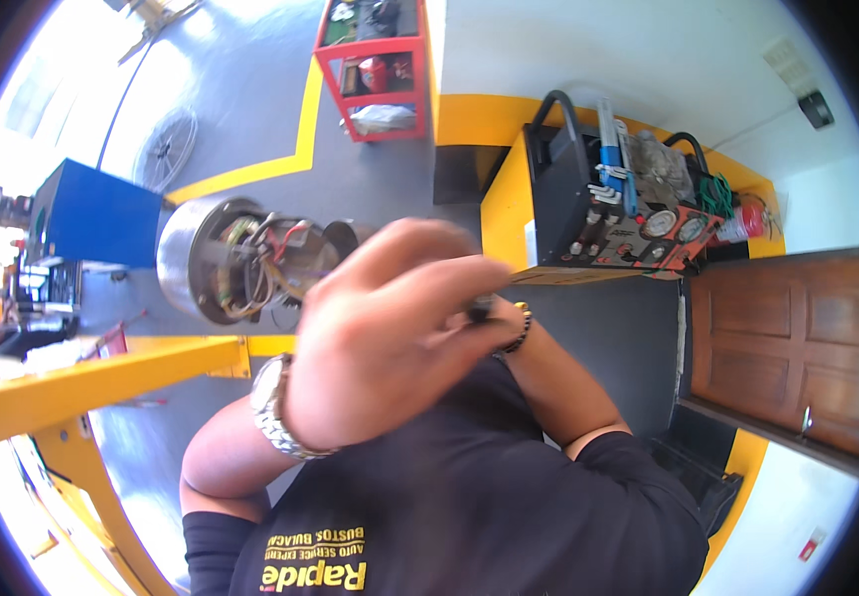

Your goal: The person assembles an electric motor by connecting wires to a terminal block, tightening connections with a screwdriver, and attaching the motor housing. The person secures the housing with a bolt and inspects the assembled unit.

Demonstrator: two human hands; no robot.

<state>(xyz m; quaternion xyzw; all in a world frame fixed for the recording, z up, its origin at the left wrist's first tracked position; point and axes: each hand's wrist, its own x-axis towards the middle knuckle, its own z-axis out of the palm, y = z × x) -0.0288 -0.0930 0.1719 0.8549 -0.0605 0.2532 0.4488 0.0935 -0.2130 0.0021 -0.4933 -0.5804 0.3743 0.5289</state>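
Observation:
My left hand (380,338), with a metal watch (270,407) on its wrist, is close up and slightly blurred in the middle of the view. Its fingers are curled, with thumb and forefinger closed around a small dark thing (480,308) too blurred to name. My right wrist, wearing a beaded bracelet (521,328), comes in behind; the right hand's fingers are hidden by the left hand. Just beyond and left of my left hand is a round metal housing (179,260) with exposed wires (260,263) and a cylindrical body. What supports it is hidden.
A blue box-shaped machine (101,214) stands at left, above a yellow beam (111,385). A red tool cart (370,48) is at the back. On the right are a service machine with gauges (618,233), a fire extinguisher (744,221) and a wooden door (777,338).

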